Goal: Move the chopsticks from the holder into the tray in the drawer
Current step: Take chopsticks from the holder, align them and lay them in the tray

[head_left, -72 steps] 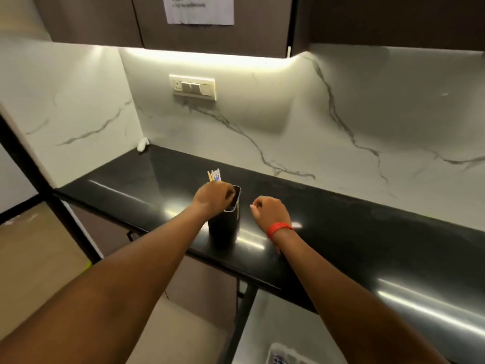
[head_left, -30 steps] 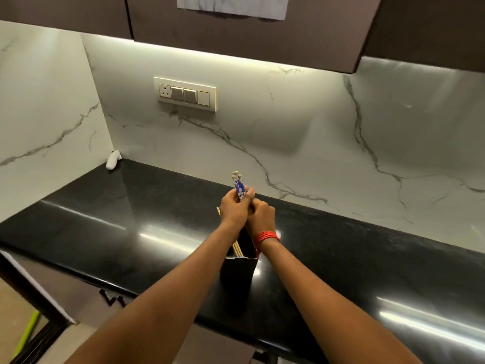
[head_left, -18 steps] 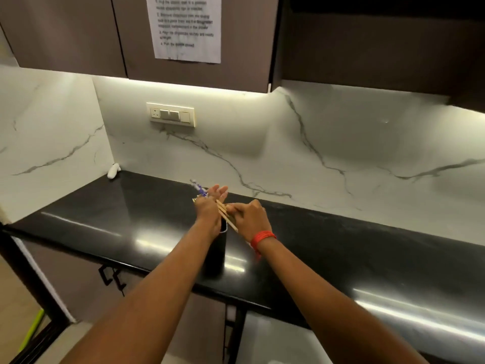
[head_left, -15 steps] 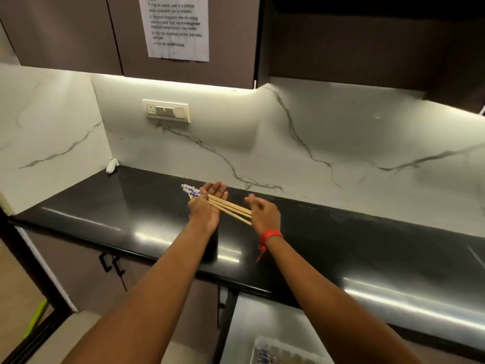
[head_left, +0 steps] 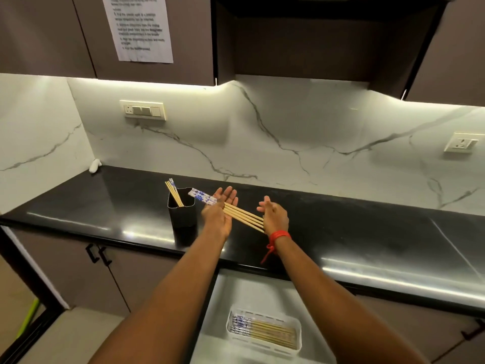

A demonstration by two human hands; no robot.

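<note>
Several wooden chopsticks [head_left: 242, 214] with blue-and-white patterned ends lie level between my two hands above the black counter. My left hand [head_left: 220, 208] presses flat against their patterned end, fingers spread. My right hand [head_left: 273, 214], with a red band at the wrist, presses on the plain tips. The black holder [head_left: 182, 212] stands on the counter just left of my left hand, with a few chopsticks [head_left: 173, 191] leaning inside. Below, the white tray [head_left: 263, 348] in the open drawer [head_left: 223, 298] holds several chopsticks lying flat.
The black counter [head_left: 367, 232] runs left to right under a marble backsplash with two socket plates [head_left: 143, 110]. A small white object [head_left: 94, 165] sits in the back left corner. Cabinet doors with black handles [head_left: 98, 254] are below left; dark upper cabinets carry a paper sheet [head_left: 139, 27].
Both hands lifted a bundle of chopsticks out of the holder, turned it level and now hold it end to end between the palms. The view has tipped down, showing the drawer and tray.
</note>
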